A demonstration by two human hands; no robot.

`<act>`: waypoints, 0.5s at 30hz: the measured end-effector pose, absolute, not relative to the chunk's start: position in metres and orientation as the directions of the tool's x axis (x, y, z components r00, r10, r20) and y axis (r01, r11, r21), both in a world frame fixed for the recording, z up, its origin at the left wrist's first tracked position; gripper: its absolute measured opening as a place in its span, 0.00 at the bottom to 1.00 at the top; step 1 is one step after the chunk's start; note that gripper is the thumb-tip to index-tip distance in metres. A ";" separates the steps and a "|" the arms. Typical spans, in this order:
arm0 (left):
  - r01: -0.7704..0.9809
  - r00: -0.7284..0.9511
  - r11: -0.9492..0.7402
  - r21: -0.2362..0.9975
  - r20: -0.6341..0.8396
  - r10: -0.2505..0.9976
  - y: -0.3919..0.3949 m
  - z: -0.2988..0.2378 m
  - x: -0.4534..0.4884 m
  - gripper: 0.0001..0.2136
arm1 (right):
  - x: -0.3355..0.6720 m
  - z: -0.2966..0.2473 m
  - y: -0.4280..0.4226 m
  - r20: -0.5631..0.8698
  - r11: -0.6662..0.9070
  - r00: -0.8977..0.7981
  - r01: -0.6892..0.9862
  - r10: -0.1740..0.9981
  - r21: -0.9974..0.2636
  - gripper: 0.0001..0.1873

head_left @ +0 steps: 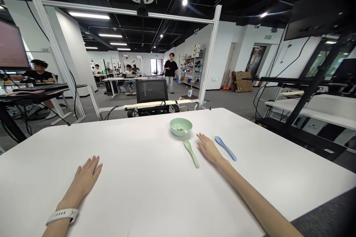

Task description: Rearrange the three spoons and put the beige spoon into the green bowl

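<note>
The right hand (208,148), laid flat on the white table (144,200), is closely hemmed in. A green spoon (191,153) lies just to its left and a blue spoon (226,148) just to its right. A green bowl (181,126) is set near its fingertips, ahead and to the left. Bare tabletop is seen between the two hands and all round the left hand (86,174), which is spread flat, well apart from every object.

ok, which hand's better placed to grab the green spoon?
Right, probably. The right hand lies open beside the green spoon, near the green bowl; the left hand rests flat far off to the left.
</note>
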State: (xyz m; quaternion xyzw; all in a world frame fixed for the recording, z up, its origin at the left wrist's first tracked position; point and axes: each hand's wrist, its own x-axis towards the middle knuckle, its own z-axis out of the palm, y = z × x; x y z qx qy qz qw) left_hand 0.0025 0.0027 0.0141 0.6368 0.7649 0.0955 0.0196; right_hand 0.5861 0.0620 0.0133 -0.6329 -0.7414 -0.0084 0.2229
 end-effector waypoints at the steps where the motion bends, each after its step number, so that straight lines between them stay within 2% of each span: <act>1: 0.971 -0.186 0.167 0.173 0.103 0.977 0.003 0.013 0.002 0.34 | 0.585 0.010 0.060 0.310 0.189 -0.104 0.947 0.945 -0.259 0.32; 7: 0.966 -0.200 0.178 0.185 0.105 0.974 0.004 0.010 -0.001 0.35 | 0.579 0.004 0.057 0.241 0.157 -0.098 0.957 0.966 -0.242 0.30; 15: 0.966 -0.194 0.175 0.193 0.087 0.977 0.004 0.011 -0.003 0.35 | 0.578 0.007 0.053 0.170 0.125 -0.083 0.958 0.982 -0.258 0.33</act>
